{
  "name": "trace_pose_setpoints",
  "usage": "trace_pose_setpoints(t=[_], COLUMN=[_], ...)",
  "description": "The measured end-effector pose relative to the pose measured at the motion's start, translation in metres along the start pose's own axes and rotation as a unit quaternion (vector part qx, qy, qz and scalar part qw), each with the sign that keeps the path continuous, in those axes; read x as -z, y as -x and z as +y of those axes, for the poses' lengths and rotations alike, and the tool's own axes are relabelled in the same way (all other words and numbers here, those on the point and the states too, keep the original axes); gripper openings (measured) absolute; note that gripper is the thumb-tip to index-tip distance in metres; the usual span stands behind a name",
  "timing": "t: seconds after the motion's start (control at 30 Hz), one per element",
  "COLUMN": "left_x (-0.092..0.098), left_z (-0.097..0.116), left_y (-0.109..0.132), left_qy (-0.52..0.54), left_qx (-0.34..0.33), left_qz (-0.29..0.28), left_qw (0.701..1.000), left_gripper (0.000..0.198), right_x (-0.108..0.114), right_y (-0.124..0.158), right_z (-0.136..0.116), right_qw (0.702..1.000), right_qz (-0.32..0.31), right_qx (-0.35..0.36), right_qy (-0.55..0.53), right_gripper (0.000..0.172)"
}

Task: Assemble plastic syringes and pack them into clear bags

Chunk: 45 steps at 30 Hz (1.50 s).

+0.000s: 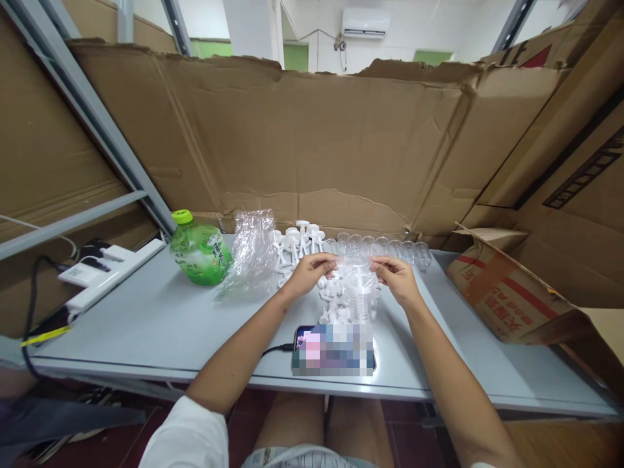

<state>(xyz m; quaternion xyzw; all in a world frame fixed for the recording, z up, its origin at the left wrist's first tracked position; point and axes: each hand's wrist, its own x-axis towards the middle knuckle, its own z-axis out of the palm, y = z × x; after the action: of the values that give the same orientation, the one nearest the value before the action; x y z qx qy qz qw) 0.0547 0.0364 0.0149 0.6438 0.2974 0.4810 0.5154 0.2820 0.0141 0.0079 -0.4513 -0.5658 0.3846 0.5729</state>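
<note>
My left hand [312,270] and my right hand [396,276] are both closed in pinches on a small clear plastic piece [353,265] held between them above the grey table [160,318]. Under the hands stands a heap of clear plastic cups and white plastic parts [348,300]. Behind it a row of clear cups [385,249] lies on its side, and several white stemmed parts [295,244] stand upright to the left of the row.
A green drink bottle [201,250] and a crumpled clear bag [251,250] sit left of the hands. A phone [334,350] on a cable lies at the near edge. A power strip [104,270] is at far left, an open carton [507,292] at right. Cardboard walls surround the table.
</note>
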Motion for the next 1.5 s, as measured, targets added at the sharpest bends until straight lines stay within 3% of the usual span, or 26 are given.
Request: trace_pose_setpoints(t=[0.1, 0.27, 0.5, 0.63, 0.83, 1.03, 1.3, 1.5], left_x=[0.001, 0.004, 0.0, -0.001, 0.0, 0.003, -0.001, 0.001], left_z=[-0.006, -0.01, -0.009, -0.008, -0.006, -0.008, -0.004, -0.005], left_y=[0.002, 0.003, 0.002, 0.001, 0.002, 0.002, 0.003, 0.004], left_qy=[0.037, 0.081, 0.034, 0.025, 0.045, 0.061, 0.073, 0.074], left_qx=[0.017, 0.052, 0.013, 0.002, 0.009, 0.022, 0.029, 0.028], left_qz=[-0.002, 0.011, 0.051, 0.077, 0.071, 0.07, 0.101, 0.049], left_qw=[0.999, 0.995, 0.998, 0.997, 0.996, 0.995, 0.992, 0.996], left_gripper=[0.032, 0.035, 0.029, 0.026, 0.03, 0.032, 0.035, 0.034], right_x=[-0.001, -0.002, -0.005, -0.004, 0.001, 0.0, -0.002, -0.004], right_y=[0.003, 0.006, 0.005, 0.003, 0.005, 0.012, 0.011, 0.01], right_z=[-0.005, -0.008, -0.005, -0.004, -0.003, -0.011, -0.007, -0.006], right_qw=[1.0, 0.994, 0.998, 0.999, 0.998, 0.987, 0.992, 0.993], right_qz=[-0.021, -0.085, -0.017, -0.013, -0.059, -0.15, -0.086, -0.092], right_qx=[-0.002, -0.066, -0.039, -0.02, -0.022, -0.042, -0.045, -0.031], right_qy=[-0.002, -0.004, -0.036, -0.03, -0.028, -0.042, -0.075, -0.067], right_gripper=[0.028, 0.028, 0.023, 0.023, 0.027, 0.036, 0.037, 0.03])
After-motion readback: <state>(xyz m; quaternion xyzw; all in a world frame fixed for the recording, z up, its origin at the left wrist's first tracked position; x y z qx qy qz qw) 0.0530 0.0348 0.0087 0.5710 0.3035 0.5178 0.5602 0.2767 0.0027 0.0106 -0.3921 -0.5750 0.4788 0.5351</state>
